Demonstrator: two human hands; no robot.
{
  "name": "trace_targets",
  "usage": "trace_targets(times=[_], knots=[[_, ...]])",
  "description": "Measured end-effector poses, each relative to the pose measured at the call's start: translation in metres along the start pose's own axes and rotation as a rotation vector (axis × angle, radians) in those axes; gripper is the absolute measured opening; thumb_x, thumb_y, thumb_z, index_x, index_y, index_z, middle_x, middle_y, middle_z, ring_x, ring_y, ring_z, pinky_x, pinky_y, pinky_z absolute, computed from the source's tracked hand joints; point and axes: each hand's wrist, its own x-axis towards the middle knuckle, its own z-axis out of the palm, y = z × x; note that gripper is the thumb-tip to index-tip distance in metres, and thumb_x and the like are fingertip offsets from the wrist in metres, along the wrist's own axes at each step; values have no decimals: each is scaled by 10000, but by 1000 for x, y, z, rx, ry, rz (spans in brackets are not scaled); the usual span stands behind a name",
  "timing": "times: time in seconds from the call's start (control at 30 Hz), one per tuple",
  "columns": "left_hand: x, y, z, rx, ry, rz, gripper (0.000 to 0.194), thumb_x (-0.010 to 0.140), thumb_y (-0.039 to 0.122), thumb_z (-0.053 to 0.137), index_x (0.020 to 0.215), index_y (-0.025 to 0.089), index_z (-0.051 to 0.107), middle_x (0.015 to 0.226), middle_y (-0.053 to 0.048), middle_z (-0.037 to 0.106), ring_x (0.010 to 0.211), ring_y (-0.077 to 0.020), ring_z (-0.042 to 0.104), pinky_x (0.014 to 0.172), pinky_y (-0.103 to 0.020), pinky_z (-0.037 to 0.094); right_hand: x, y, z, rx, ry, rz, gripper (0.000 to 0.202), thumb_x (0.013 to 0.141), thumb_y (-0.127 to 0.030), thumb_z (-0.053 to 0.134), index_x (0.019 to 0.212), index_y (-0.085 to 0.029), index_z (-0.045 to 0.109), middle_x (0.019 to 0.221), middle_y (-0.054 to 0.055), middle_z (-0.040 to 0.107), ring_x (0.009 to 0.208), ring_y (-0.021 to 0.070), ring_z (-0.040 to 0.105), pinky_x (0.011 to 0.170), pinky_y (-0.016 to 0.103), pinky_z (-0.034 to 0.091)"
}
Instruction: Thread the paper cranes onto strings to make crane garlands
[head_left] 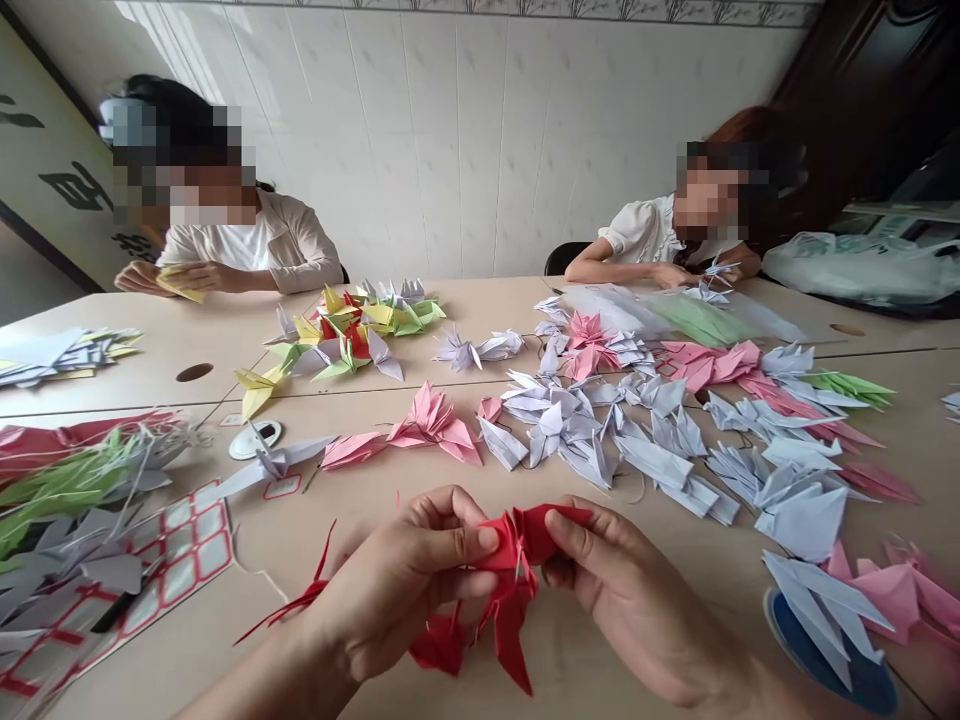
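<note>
Between my two hands, at the near middle of the table, is a red origami crane (pixel 525 532). My left hand (pixel 409 570) pinches one side of it with thumb and fingers. The other wing is closed in the thumb and fingers of my right hand (pixel 615 570). More folded red paper (pixel 511 630) hangs just below, and a pale string seems to run at its middle. Another red paper piece (pixel 304 595) lies left of my left wrist, partly hidden by it. Pink folded cranes (pixel 433 425) rest on the table beyond my hands.
White cranes (pixel 562 430) spread over the right side. Mixed-colour cranes (pixel 352 330) stand further back. At left are strung cranes (pixel 82 480) over a red-lined label sheet (pixel 187 540). A blue disc (pixel 817 640) sits near right. Two people (pixel 292 240) sit opposite, handling paper.
</note>
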Motion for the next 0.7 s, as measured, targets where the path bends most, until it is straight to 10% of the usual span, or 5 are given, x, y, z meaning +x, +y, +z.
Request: trace_targets(times=[0.7], knots=[[-11,1,2,136,-62,20,475,588,190,867,1033,215,702,846,-30,723,722,-148,673,709,-253,495,-11,-7,6,-38,18,65,142,790,-339,736,789,-198,717,747,-16,657,663,92,481,639,223,395]])
